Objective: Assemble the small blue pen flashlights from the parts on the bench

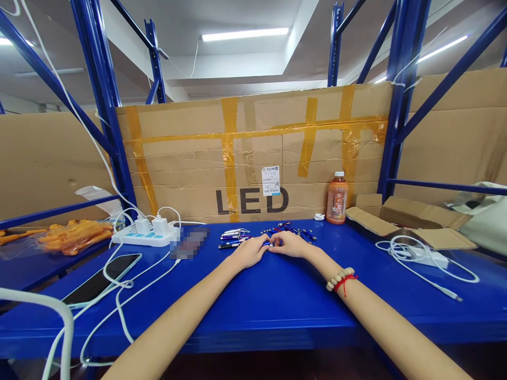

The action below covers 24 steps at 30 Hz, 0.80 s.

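Observation:
My left hand (249,253) and my right hand (290,245) meet over the middle of the blue table, fingertips almost touching. Between them shows a short stretch of a blue pen (266,244), with the fingers of both hands closed on it; the rest of it is hidden. Left of my left hand, several pens (229,244) with silver and dark parts lie side by side, partly covered by that hand. Just behind my right hand, a loose pile of blue and dark pens (285,227) points in mixed directions.
An orange drink bottle (337,199), an open cardboard box (412,216) and a white cable with adapter (428,257) are on the right. A power strip (146,236), phone (103,279) and loose cables lie left. A cardboard panel (190,169) closes the back.

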Available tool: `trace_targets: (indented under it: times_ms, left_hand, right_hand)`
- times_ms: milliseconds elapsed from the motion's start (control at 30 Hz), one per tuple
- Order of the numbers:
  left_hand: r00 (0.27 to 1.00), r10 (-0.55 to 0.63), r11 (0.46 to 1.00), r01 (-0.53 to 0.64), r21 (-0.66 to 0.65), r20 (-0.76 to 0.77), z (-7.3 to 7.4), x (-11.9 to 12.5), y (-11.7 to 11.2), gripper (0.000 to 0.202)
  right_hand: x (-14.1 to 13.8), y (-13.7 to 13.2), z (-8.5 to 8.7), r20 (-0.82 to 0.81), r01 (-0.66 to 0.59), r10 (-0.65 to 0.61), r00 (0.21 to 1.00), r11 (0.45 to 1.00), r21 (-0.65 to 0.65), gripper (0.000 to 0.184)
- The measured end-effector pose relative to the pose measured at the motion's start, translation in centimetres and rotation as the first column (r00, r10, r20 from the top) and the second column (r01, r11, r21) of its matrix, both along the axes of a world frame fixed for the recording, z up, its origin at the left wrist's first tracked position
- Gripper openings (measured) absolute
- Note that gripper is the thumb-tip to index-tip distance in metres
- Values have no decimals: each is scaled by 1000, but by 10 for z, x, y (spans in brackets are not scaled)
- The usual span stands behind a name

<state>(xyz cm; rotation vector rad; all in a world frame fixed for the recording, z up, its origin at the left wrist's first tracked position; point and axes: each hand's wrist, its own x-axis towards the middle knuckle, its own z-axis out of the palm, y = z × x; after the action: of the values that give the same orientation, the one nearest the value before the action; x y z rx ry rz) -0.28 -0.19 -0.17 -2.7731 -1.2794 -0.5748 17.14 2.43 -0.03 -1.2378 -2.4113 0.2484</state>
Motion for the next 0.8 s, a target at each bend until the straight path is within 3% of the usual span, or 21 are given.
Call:
trace_targets:
  times_ms: [333, 500, 667, 800]
  left_hand:
    - [999, -28, 1000, 28, -2, 21, -3, 0, 3, 22]
    - [999, 34, 999, -34, 13, 1, -1, 2, 1, 22]
    - [998, 65, 998, -64, 25, -16, -1, 2, 1, 22]
    - [999, 54, 998, -54, 16, -5, -1, 2, 2, 22]
  right_hand:
    - [0, -1, -1, 8, 11, -11, 1000, 1000, 5, 26]
    - [0, -2, 0, 35, 42, -43, 998, 998, 48, 23]
    - [8, -2, 4, 97, 253, -258, 961, 966, 61, 21]
    - [21, 2, 5, 12, 430, -433, 902, 899, 77, 25]
